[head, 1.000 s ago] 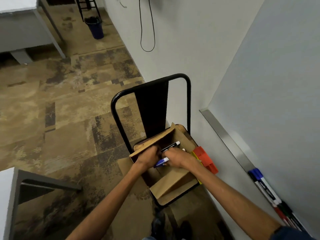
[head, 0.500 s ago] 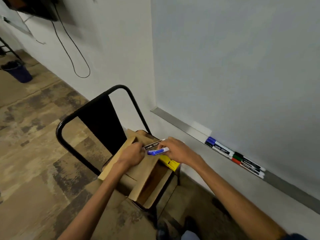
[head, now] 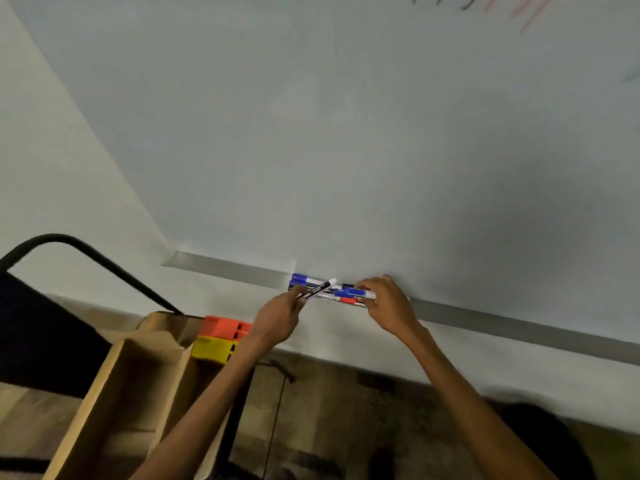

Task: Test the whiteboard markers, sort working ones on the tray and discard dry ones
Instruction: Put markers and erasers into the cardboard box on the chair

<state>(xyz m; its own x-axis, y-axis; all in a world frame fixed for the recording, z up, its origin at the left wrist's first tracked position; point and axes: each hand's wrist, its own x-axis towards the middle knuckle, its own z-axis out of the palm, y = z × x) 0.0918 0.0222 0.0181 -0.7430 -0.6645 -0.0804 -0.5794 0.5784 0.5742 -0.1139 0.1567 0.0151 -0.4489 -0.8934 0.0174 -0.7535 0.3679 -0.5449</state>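
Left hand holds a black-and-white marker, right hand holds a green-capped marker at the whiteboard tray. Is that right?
Not quite: the head view shows the right hand gripping a blue-capped marker, not a green-capped one. The rest stands: the left hand holds the black-and-white marker, and the right hand is at the whiteboard tray.

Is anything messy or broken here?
Nothing looks broken or spilled. The markers on the tray lie bunched up, the left hand holds a black marker slanted across them, and the right hand holds a blue marker.
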